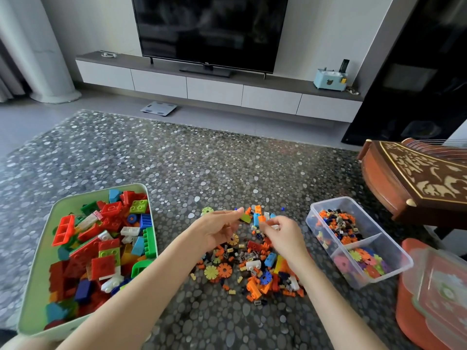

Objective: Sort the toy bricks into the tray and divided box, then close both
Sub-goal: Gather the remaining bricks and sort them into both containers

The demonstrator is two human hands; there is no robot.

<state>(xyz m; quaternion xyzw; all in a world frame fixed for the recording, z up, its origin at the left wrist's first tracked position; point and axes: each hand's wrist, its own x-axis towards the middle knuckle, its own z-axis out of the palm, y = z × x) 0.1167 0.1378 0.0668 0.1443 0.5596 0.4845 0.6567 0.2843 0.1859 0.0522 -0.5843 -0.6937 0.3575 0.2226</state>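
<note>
Sorting toy bricks on a pebble-patterned rug (177, 160), a person works between a green tray (60, 205), heaped with large bricks at the left, and a clear divided box (404, 261) at the right, both uncovered. A loose heap of bricks (252, 263) lies between them, under the hands. The left hand (217, 228) pinches a lime-green piece (244, 218) at its fingertips, the piece pointing right, away from the tray on that hand's side. The right hand (283, 236) hovers with fingers curled; whether they hold anything cannot be told. The box sits nearer that hand.
</note>
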